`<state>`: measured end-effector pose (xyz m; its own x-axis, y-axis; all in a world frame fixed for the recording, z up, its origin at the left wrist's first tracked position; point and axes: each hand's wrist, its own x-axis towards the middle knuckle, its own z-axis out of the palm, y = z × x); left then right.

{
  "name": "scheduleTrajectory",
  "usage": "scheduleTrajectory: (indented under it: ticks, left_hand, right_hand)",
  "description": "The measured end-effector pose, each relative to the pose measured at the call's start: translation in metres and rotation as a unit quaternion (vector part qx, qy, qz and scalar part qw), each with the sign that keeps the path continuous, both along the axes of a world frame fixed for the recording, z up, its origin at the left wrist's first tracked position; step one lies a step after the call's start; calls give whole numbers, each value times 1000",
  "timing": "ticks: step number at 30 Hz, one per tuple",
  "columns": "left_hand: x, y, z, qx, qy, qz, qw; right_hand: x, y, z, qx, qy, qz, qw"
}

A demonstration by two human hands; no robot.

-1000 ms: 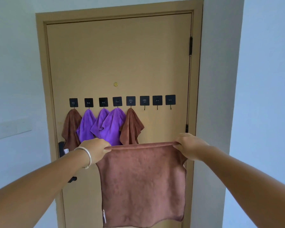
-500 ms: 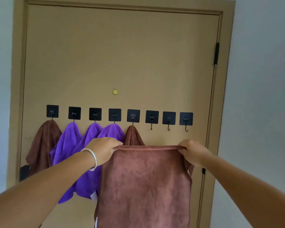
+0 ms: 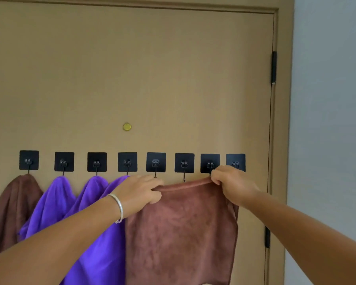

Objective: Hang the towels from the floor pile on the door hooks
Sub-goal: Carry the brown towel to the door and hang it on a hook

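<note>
I hold a brown towel (image 3: 181, 229) stretched flat against the door (image 3: 132, 68). My left hand (image 3: 139, 192) grips its top left corner just under the fifth hook. My right hand (image 3: 232, 185) pinches the top right corner below the seventh hook (image 3: 210, 163). The towel's upper edge lies right beneath the bare sixth hook (image 3: 184, 163). A row of several black square hooks crosses the door. A brown towel (image 3: 10, 206) hangs at the far left, with purple towels (image 3: 56, 202) on the hooks beside it. The towel on the fifth hook is hidden behind my hand.
The door frame (image 3: 282, 140) and black hinges (image 3: 273, 66) run down the right side, with a pale wall (image 3: 329, 120) beyond. A small brass peephole (image 3: 127, 126) sits above the hooks. The eighth hook (image 3: 235, 162) at the right end is bare.
The view has closed in on the door. Both hands have lifted the brown towel, so its top edge now sits just under the hook row.
</note>
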<state>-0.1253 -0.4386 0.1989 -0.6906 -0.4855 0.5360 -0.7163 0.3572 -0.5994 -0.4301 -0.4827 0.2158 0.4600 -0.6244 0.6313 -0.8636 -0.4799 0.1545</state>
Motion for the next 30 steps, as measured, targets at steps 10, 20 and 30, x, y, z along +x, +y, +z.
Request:
scheduleTrajectory:
  ticks: [10, 20, 30]
  left_hand:
    - [-54, -62, 3, -5, 105, 199, 974]
    - [-91, -73, -62, 120, 233, 192, 946]
    - [-95, -53, -81, 227, 155, 256, 927]
  right_hand:
    - [45, -43, -1, -77, 45, -80, 993]
    - [83, -47, -92, -87, 53, -79, 992]
    - [61, -45, -108, 26, 43, -75, 996]
